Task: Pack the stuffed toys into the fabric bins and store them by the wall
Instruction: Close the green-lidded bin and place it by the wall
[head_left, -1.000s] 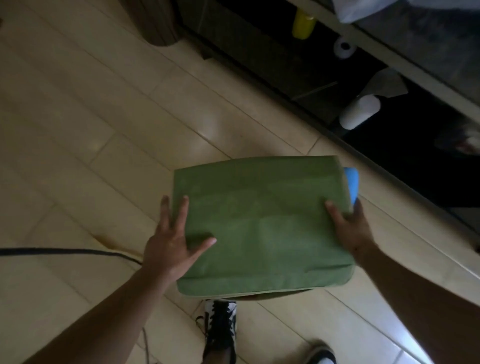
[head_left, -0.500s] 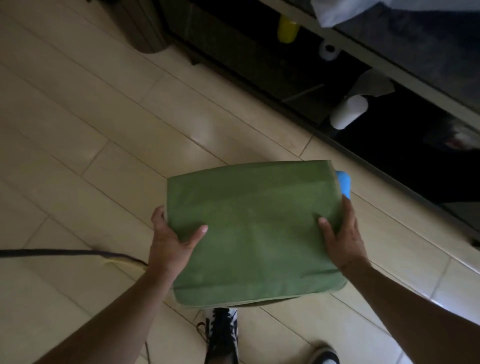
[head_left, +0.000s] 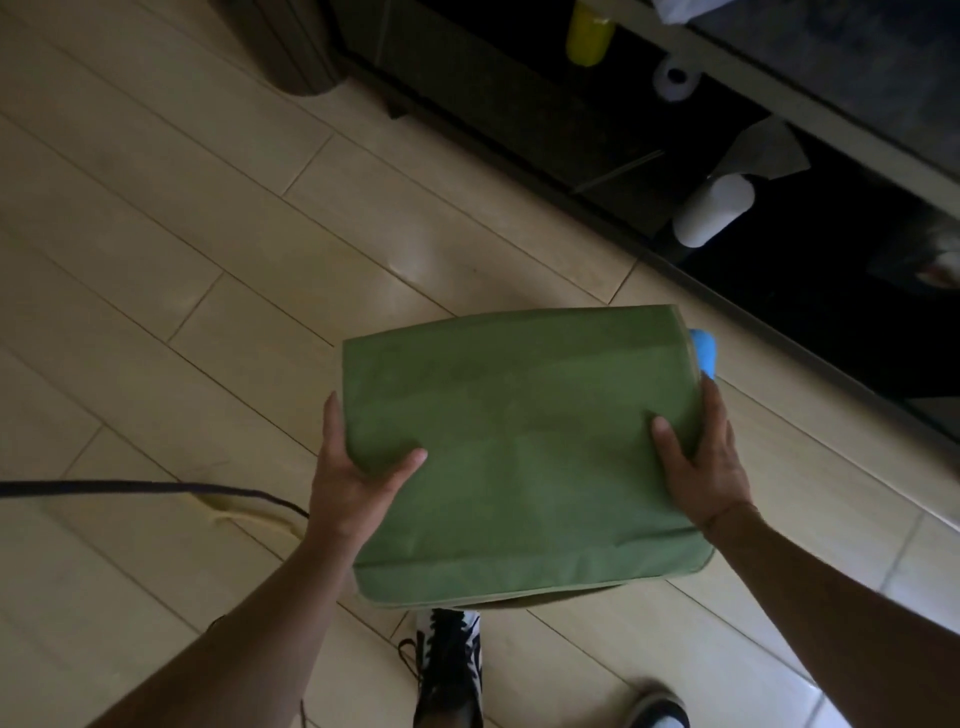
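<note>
- Holding a green fabric bin (head_left: 519, 457) off the floor between both hands, its flat green lid facing the camera.
- Left hand (head_left: 353, 478) clamped on the bin's left edge: thumb curled over onto the lid, fingers running up along the side, so the grip is closed round the edge.
- Right hand (head_left: 701, 462) clamped on the right edge likewise: thumb pressed on top of the lid, fingers wrapped down the side.
- Poking out at the bin's upper right corner, just above the right fingers, a small patch of a blue stuffed toy (head_left: 704, 351); the remainder hidden under the lid.
- Hanging above a pale wood plank floor (head_left: 208, 234), with two dark shoes (head_left: 452, 660) showing below the bin's near edge.
- Trailing across the floor at the left, a dark cable (head_left: 130, 487), ending behind the left wrist.
- Running across the top right, a dark low shelf unit (head_left: 519, 104) with a yellow bottle (head_left: 589, 31), a small roll of tape or paper (head_left: 675, 78) and a white cylinder (head_left: 714, 210) lying on its side; contents otherwise too dim to make out.
- Standing at the top, left of the unit, a dark rounded bin or pot base (head_left: 296, 47).
</note>
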